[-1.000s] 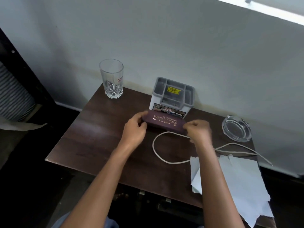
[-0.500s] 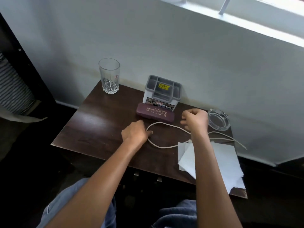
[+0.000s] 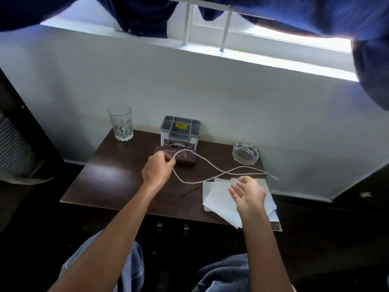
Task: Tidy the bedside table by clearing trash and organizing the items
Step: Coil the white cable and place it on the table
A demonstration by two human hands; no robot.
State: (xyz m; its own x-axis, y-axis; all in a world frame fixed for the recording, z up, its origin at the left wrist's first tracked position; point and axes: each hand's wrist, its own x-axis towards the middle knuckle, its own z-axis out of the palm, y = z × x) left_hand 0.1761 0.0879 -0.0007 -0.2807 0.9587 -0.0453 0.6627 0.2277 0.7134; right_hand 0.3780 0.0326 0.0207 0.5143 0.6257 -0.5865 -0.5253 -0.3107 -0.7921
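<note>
My left hand [image 3: 158,169] pinches the loop of a pale cord [image 3: 212,167] and lifts it just in front of a maroon glasses case [image 3: 187,157]. The cord crosses itself and trails right across the dark bedside table [image 3: 109,175]. My right hand [image 3: 248,191] hovers open, palm turned left, above a pile of white paper sheets [image 3: 219,200] at the table's right front. Behind the case stands a grey and white organizer box [image 3: 180,131].
A tall drinking glass [image 3: 120,122] stands at the back left corner and a glass ashtray [image 3: 245,153] at the back right. White wall and a window sill lie behind. Dark blue curtain hangs above. My knees are below the table's front edge.
My left hand took hold of the cord loop and raised it toward the case. My right hand let go of the cord and dropped back over the papers. The camera tilted up.
</note>
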